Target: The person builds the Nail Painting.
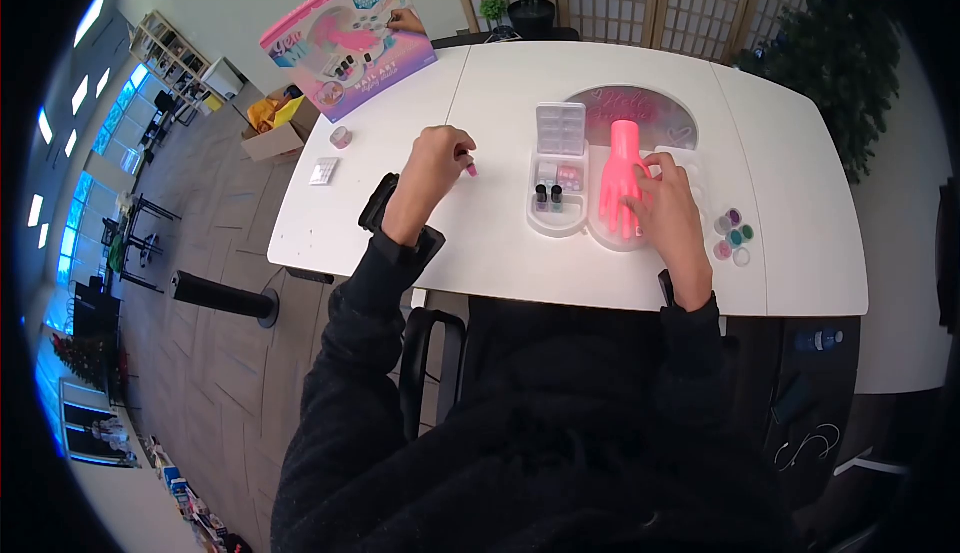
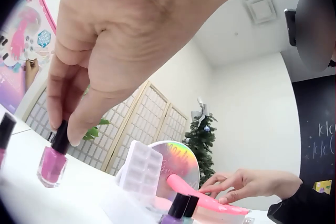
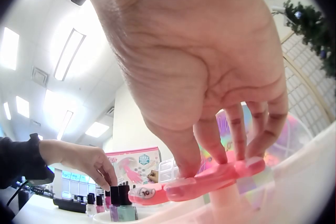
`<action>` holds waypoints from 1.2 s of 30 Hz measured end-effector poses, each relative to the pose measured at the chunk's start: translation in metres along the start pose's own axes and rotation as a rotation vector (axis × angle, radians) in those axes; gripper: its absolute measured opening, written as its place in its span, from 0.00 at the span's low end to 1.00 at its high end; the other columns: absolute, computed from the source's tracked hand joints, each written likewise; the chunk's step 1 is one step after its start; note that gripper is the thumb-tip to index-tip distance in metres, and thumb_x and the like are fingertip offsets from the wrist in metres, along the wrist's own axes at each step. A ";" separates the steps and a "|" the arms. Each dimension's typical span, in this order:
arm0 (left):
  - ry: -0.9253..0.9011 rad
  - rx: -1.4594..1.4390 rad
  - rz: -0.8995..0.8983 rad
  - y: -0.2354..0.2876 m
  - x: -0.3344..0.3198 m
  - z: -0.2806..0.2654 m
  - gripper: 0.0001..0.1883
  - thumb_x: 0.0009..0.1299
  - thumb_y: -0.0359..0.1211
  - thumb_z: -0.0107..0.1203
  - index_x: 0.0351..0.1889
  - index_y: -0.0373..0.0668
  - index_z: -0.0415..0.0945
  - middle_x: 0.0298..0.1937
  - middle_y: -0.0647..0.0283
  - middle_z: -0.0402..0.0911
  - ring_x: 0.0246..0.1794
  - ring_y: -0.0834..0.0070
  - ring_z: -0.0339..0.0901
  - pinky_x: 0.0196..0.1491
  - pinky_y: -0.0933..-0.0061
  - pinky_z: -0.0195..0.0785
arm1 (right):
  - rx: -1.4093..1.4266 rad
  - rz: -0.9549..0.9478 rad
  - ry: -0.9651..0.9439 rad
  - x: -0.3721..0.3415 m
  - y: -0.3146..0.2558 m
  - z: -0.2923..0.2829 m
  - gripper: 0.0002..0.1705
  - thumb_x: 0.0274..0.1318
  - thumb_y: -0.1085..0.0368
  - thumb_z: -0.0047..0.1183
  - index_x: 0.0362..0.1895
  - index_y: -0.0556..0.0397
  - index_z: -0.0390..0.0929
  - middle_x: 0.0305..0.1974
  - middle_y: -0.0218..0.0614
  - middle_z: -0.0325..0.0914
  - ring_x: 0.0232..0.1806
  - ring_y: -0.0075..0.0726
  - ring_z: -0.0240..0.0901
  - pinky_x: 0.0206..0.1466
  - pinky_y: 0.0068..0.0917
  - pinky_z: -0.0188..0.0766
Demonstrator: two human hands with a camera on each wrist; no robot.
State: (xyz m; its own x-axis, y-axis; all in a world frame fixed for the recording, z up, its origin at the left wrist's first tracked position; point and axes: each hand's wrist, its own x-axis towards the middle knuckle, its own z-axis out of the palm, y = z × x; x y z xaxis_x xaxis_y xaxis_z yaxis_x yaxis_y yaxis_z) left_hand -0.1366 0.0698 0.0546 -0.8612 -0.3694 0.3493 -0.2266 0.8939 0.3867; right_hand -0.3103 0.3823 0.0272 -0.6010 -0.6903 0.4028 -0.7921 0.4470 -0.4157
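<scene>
My left hand (image 1: pixel 438 161) is out over the white surface (image 1: pixel 480 253), its fingers and thumb nearly closed, pinching the black cap (image 2: pixel 61 139) of a small bottle of pink polish (image 2: pixel 52 166). The bottle hangs down from the tips, a little tilted; I can't tell whether its base touches the surface. It looks light and hard, smooth enough to slip if I hold it carelessly, and its clear walls may be glass, so a knock could crack it. The cap is the right place for a lift; to twist it, I'd want the body steadied too.

My right hand (image 1: pixel 668 203) lies over the pink plastic hand (image 1: pixel 622 168) resting on the white case (image 1: pixel 556 232), the fingers bent and moderately spread, thumb and tips lightly gripping its back and fingers. That piece looks hollow, light and fairly stiff, with slick, narrow fingers; I'd hold it by the broad palm or wrist and keep clear of the pale nail with a dark mark (image 3: pixel 146 193). Two dark-capped bottles (image 1: pixel 549 194) stand in the case to its left, and little pots (image 1: pixel 735 237) sit to its right.
</scene>
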 end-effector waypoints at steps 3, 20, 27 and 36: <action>-0.043 0.098 0.031 -0.004 -0.005 0.012 0.11 0.59 0.23 0.69 0.41 0.37 0.89 0.37 0.54 0.89 0.38 0.59 0.85 0.46 0.63 0.79 | 0.006 -0.004 0.001 0.000 0.001 -0.001 0.23 0.54 0.66 0.71 0.53 0.64 0.85 0.59 0.39 0.74 0.54 0.48 0.74 0.56 0.41 0.78; 0.108 0.003 -0.233 -0.053 -0.049 -0.005 0.10 0.58 0.24 0.72 0.38 0.31 0.88 0.34 0.47 0.89 0.35 0.57 0.89 0.43 0.65 0.82 | 0.009 -0.005 0.004 -0.001 -0.002 -0.003 0.23 0.51 0.65 0.72 0.51 0.62 0.87 0.58 0.40 0.74 0.54 0.50 0.74 0.56 0.42 0.78; 0.080 -0.283 -0.101 0.014 -0.046 -0.052 0.11 0.64 0.26 0.72 0.44 0.35 0.88 0.37 0.56 0.91 0.36 0.71 0.89 0.44 0.70 0.80 | -0.016 -0.004 -0.019 0.001 -0.004 0.000 0.22 0.51 0.65 0.72 0.50 0.62 0.87 0.58 0.40 0.74 0.53 0.51 0.74 0.55 0.43 0.79; 0.078 -0.027 0.401 0.109 -0.016 0.044 0.17 0.57 0.32 0.76 0.45 0.50 0.90 0.39 0.67 0.87 0.52 0.67 0.79 0.52 0.63 0.69 | -0.058 -0.076 0.040 0.005 0.002 0.000 0.23 0.52 0.65 0.71 0.53 0.62 0.86 0.59 0.42 0.74 0.54 0.53 0.74 0.56 0.43 0.78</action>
State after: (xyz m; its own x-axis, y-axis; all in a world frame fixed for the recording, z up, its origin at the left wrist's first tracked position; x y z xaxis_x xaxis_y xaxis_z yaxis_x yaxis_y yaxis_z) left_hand -0.1677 0.1846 0.0535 -0.8416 -0.0118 0.5399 0.1330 0.9645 0.2284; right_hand -0.3145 0.3800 0.0286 -0.5417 -0.7010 0.4638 -0.8397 0.4269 -0.3355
